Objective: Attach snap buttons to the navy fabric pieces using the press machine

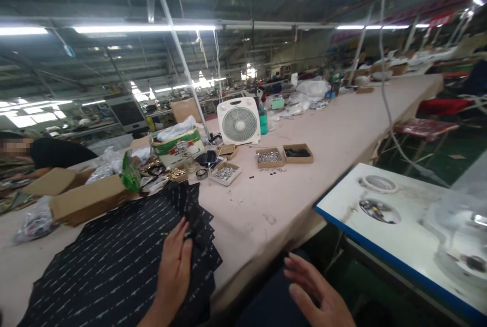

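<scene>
The left hand (175, 261) lay flat, fingers loosely spread and gripping nothing, on the stack of dark striped fabric pieces (114, 261) that covered the near end of the long worktop (304, 164). The right hand (317, 294) hovered open and empty off the worktop's near edge, apart from the fabric. Beyond the fabric stood a white fan (239, 121), with small cardboard trays (283, 156) of metal parts just beside it. Left of the fabric sat cardboard boxes (81, 196).
</scene>
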### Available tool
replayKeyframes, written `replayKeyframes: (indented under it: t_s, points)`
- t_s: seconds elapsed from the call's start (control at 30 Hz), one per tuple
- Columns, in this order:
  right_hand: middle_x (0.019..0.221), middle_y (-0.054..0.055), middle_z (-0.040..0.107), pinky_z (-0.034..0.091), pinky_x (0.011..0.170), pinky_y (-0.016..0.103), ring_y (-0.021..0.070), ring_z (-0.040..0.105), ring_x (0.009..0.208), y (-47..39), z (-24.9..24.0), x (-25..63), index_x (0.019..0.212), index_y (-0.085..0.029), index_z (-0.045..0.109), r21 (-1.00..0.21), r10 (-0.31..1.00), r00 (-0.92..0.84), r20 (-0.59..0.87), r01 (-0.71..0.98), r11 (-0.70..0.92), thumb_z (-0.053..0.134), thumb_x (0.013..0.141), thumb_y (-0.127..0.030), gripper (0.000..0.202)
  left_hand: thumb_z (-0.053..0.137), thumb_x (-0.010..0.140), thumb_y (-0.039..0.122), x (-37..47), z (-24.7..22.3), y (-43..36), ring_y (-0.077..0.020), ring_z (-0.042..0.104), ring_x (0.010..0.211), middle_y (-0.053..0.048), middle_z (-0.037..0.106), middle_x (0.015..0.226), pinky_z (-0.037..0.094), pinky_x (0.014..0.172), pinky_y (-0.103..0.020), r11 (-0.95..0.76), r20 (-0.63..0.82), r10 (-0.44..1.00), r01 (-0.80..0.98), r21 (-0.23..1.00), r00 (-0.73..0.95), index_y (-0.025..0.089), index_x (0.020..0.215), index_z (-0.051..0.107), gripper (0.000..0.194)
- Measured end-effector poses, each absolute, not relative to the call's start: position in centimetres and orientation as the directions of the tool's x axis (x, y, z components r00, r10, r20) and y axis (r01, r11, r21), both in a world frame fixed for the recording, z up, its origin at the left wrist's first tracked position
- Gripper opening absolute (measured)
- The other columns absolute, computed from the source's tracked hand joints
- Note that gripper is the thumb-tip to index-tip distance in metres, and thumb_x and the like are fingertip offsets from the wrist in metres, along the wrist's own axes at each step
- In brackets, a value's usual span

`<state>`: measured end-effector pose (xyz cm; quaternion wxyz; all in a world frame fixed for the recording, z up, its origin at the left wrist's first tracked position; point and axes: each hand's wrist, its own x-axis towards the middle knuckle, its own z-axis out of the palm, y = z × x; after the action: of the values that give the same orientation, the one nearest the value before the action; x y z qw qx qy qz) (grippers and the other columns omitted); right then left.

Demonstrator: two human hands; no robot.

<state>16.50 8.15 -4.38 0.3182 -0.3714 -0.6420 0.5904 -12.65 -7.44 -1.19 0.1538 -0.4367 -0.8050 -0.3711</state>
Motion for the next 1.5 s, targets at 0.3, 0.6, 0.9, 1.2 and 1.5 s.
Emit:
replayKeyframes:
  t_s: [0.3, 0.6, 0.9, 1.2, 1.5]
  points:
    - [0.095, 0.011, 0.076, 0.056, 0.087, 0.043, 0.0322, 0.071, 0.093, 9.2, -0.3, 11.7, 0.095, -0.016, 0.073, -0.998, 0.882, -0.466, -0.062, 0.044, -0.047, 0.066, 0.081, -0.052, 0.039, 0.061, 0.083, 0.022, -2.0, 0.7, -5.0, -0.0307, 0.032, 0.143, -0.011, 0.04, 0.153, 0.042, 0.113, -0.049, -0.285, 0.506, 0.834, 0.957, 0.053, 0.22, 0.021, 0.142, 0.043, 0.061]
    - [0.097, 0.008, 0.077, 0.056, 0.089, 0.043, 0.0304, 0.071, 0.095, 10.7, -0.3, 18.5, 0.095, -0.018, 0.074, -0.957, 0.904, -0.419, -0.088, -0.218, -0.194, 0.078, 0.076, -0.047, 0.036, 0.077, 0.064, 0.064, -7.6, 6.8, 3.5, -0.0364, 0.035, 0.14, -0.018, 0.039, 0.152, 0.027, 0.118, -0.053, -0.193, 0.234, 0.962, 0.953, 0.233, 0.138, 0.017, 0.149, 0.034, 0.106]
    - [0.135, 0.015, 0.058, 0.04, 0.107, 0.055, 0.0375, 0.052, 0.126, 11.2, 3.0, 23.2, 0.132, -0.018, 0.056, -0.784, 0.921, -0.011, 0.389, 0.521, 0.337, 0.075, 0.075, -0.045, 0.066, 0.042, 0.093, 0.033, -5.4, 3.6, 6.2, -0.0192, 0.059, 0.084, -0.002, 0.066, 0.089, 0.046, 0.081, -0.03, -0.108, -0.199, 0.923, 0.717, 0.688, 0.331, 0.02, 0.09, 0.062, 0.024]
    - [0.111, 0.007, 0.07, 0.046, 0.092, 0.041, 0.0295, 0.064, 0.101, 10.7, 3.7, 18.6, 0.125, -0.024, 0.063, -0.657, 0.673, -0.717, 0.181, 0.421, 0.625, 0.079, 0.07, -0.047, 0.061, 0.042, 0.093, 0.041, -2.4, 7.4, 7.0, -0.0172, 0.058, 0.081, -0.001, 0.064, 0.085, 0.044, 0.074, -0.028, -0.129, -0.102, 0.957, 0.709, 0.693, 0.273, 0.02, 0.092, 0.061, 0.029]
    - [0.077, 0.0, 0.067, 0.038, 0.062, 0.023, 0.015, 0.059, 0.071, 11.7, 2.4, 17.7, 0.083, -0.019, 0.071, -0.808, 0.69, -0.724, 0.019, 0.395, 0.437, 0.06, 0.085, -0.026, 0.013, 0.067, 0.072, 0.032, -5.2, 6.3, 7.3, -0.0185, 0.058, 0.067, 0.001, 0.068, 0.073, 0.039, 0.058, -0.025, -0.091, -0.433, 0.8, 0.797, 0.597, 0.416, 0.021, 0.088, 0.072, 0.02]
